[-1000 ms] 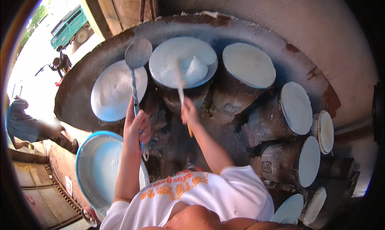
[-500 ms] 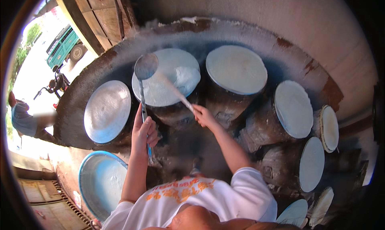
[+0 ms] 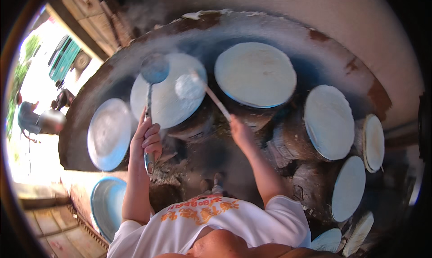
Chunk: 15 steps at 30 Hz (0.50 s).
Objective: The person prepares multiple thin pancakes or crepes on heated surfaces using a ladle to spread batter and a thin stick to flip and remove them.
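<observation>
My left hand (image 3: 146, 138) is closed around the handle of a long metal ladle (image 3: 155, 69), its round bowl over the upper left of a round griddle (image 3: 164, 109). The griddle's top is coated with pale batter. On its right half lies a white mound of batter (image 3: 186, 88). My right hand (image 3: 241, 131), somewhat blurred, grips a wooden spreader (image 3: 218, 101). The spreader's far end meets the mound's right side, and its tip is blurred.
A bare, shiny griddle (image 3: 108, 134) stands at left. Rightward are several coated griddles, including one beside mine (image 3: 256, 75) and another farther right (image 3: 329, 123). A blue basin (image 3: 95, 197) stands lower left. Outside are a person (image 3: 28, 116) and a green vehicle (image 3: 65, 60).
The view has shifted, and the griddles appear farther left. The spreader has gone from the mound's left to its right side. The mound looks smaller. Both hands keep their tools.
</observation>
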Motion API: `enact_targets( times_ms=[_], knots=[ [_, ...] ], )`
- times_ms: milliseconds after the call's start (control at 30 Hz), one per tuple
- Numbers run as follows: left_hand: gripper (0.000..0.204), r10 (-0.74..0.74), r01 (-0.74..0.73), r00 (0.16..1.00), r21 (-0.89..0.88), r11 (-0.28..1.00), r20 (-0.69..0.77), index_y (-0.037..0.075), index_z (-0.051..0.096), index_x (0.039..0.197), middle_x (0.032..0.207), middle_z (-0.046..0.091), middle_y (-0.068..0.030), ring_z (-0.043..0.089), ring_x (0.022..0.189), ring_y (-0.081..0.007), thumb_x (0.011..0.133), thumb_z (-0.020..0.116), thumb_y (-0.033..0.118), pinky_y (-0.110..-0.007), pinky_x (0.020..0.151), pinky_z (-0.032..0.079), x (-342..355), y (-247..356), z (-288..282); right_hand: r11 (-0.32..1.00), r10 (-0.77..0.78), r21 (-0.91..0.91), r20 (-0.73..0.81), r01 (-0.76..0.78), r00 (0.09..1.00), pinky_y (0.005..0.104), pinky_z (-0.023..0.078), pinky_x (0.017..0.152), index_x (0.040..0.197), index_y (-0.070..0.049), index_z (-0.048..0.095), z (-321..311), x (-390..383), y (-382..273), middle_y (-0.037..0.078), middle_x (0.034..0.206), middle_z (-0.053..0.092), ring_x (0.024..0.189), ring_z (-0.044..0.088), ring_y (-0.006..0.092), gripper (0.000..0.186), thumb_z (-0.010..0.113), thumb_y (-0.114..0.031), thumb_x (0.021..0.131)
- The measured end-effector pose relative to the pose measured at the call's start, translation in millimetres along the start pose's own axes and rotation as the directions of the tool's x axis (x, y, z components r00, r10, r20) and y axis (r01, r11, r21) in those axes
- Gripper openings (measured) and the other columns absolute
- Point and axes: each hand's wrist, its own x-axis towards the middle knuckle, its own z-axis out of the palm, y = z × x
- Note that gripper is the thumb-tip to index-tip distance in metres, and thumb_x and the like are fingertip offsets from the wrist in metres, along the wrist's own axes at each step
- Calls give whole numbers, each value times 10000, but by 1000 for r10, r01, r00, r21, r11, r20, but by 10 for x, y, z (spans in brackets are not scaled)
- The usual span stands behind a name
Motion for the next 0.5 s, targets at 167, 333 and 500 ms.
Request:
enact_targets(
  times_ms=[167,333,500],
  knots=[
    [184,-148,103,983,-354,930,-104,97,484,818,628,362,43,333,445,-48,977,458,187,-212,391,314,183,263,-151,973,-215,-64,110,223,970,493,460,583,1138,-141,619,107,378,-299,229,768,614,686,594,414,267,553,-216,891],
    [231,-173,108,965,-301,948,-197,99,437,766,599,354,46,332,452,-47,971,480,197,-204,399,320,173,320,-87,972,-207,-72,175,223,963,465,484,655,1150,-121,605,-133,538,-243,204,843,632,778,602,404,270,536,-195,899],
    [187,-69,24,970,-192,981,-231,108,445,794,593,356,44,331,457,-47,955,518,172,-187,386,313,245,455,-203,935,-353,78,232,345,906,388,493,609,1162,-111,599,40,199,-434,147,762,652,644,640,283,266,521,-200,924]
  ],
)
